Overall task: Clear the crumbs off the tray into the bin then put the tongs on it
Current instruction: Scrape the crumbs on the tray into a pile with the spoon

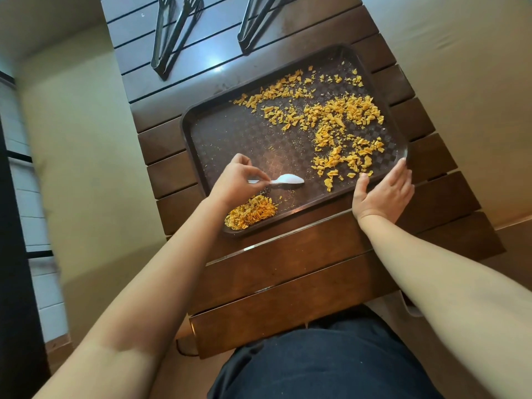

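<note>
Brown tray (201, 131), two tongs (175, 33), one white spoon (285, 180)

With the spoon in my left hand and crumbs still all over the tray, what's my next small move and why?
Probably sweep the white spoon rightward into the scattered crumbs and drag them back to the small pile at the near-left corner. Most are still spread across the tray, which the right hand steadies.

Dark slatted wooden table (302, 269), beige floor (86, 139) around it, dark trousers (331, 364) below.
</note>
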